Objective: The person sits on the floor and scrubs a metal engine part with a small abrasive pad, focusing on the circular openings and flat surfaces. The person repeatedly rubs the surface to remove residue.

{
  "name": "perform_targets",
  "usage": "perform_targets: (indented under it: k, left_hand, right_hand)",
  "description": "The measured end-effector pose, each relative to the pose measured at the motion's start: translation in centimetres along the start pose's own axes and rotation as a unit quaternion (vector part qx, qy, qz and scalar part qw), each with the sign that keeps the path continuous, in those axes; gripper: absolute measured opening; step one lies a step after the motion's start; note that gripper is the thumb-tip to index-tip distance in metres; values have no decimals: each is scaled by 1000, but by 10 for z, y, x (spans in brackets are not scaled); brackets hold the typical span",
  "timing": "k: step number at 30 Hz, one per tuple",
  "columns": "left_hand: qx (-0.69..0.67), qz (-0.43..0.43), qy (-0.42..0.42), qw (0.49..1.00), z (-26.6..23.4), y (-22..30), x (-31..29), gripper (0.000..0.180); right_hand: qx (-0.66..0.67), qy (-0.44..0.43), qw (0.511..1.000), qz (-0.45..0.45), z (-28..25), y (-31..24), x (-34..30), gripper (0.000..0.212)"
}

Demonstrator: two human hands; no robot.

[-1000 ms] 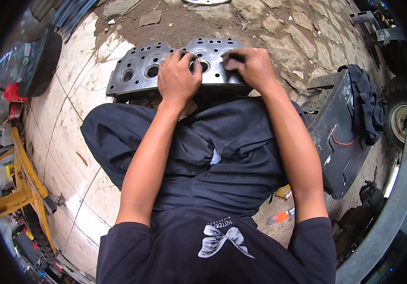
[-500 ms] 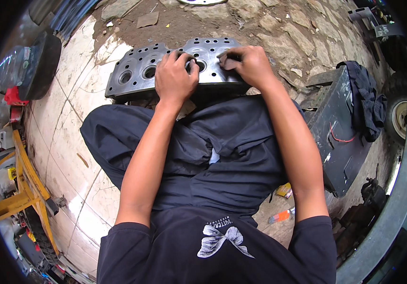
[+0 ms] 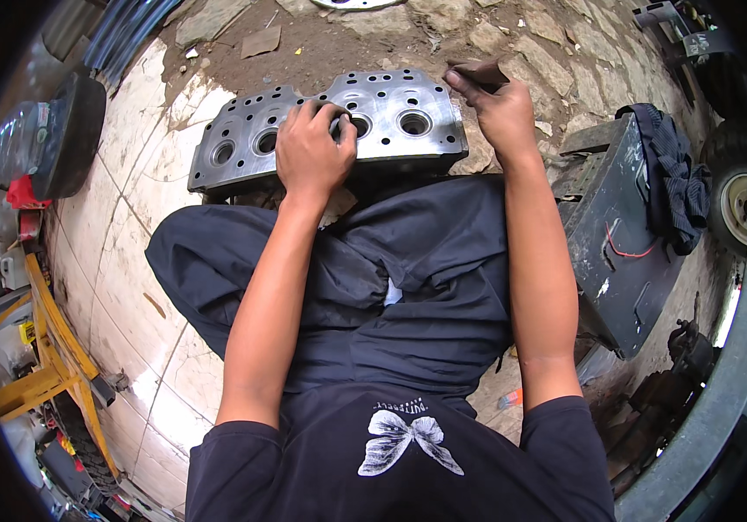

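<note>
A grey metal cylinder head (image 3: 386, 94) with round ports and many small holes lies flat in front of my crossed legs. My left hand (image 3: 314, 148) rests on its middle, fingers curled and thumb drawn toward them. Something small and dark shows between thumb and fingers, too hidden to name. Off the right end of the cylinder head, my right hand (image 3: 506, 117) is raised, pinching a folded brown piece of sandpaper (image 3: 485, 73) between thumb and fingers. That sheet is clear of the metal.
On the right stands a dark metal box (image 3: 621, 252) with a dark cloth (image 3: 667, 183) over it. A yellow metal frame (image 3: 39, 383) is at left on pale floor tiles (image 3: 113, 261). Beyond the cylinder head are dirt and flat stones (image 3: 556, 74).
My right hand has lifted off the cylinder head's right end and moved right and away with the sandpaper, uncovering the right-hand port. My left hand stays on the metal.
</note>
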State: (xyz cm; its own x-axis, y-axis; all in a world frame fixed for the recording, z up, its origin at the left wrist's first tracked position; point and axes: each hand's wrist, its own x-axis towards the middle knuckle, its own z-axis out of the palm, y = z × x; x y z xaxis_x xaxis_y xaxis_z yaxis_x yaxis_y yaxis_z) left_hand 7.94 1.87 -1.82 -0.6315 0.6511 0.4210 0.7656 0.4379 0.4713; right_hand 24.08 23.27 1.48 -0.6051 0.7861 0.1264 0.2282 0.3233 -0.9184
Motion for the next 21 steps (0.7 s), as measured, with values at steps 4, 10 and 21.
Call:
perform_targets:
  k: [4,10,21]
  left_hand:
    - [2,-3,0,1000,-2,1,-1,17]
    - [4,2,5,1000,0,-2,0,16]
    - [-3,2,7,1000,-2,-2,-2,17]
  right_hand:
    - [-47,-13,999,9,-1,-5,0,21]
    - [-134,-85,986,-48,23,-18,-13,15]
    - [-260,-35,954,-148,58,-11,-24,23]
